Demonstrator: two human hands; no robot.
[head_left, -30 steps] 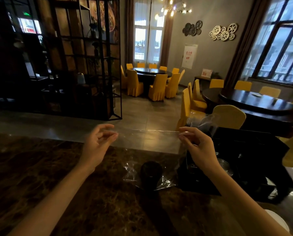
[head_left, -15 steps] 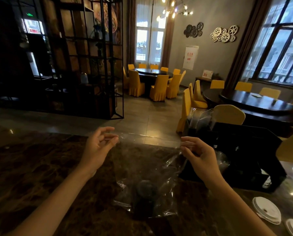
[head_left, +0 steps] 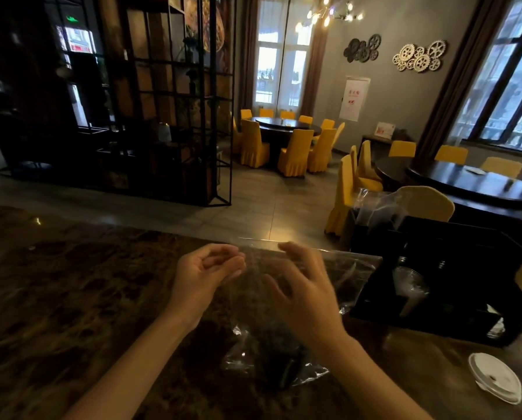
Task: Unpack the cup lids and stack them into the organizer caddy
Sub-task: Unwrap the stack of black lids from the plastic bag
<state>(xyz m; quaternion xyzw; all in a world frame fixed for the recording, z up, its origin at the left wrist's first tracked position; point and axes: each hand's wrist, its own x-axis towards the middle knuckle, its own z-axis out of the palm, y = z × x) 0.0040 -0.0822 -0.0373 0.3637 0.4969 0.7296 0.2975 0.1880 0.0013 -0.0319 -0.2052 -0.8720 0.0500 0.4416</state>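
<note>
Left of the black boxy caddy (head_left: 435, 268), above the marbled bench (head_left: 56, 298), our left hand (head_left: 205, 277) pinches the crinkly clear bag (head_left: 338, 268); our right hand (head_left: 302, 295) hovers with fingers spread; dark round lids (head_left: 281, 359) sag inside.

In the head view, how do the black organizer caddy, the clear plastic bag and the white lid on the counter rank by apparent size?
1. Black organizer caddy, largest.
2. Clear plastic bag, close behind; its transparent edges are hard to trace, so this order is unsure.
3. White lid, clearly smallest, though nearest the camera.
</note>
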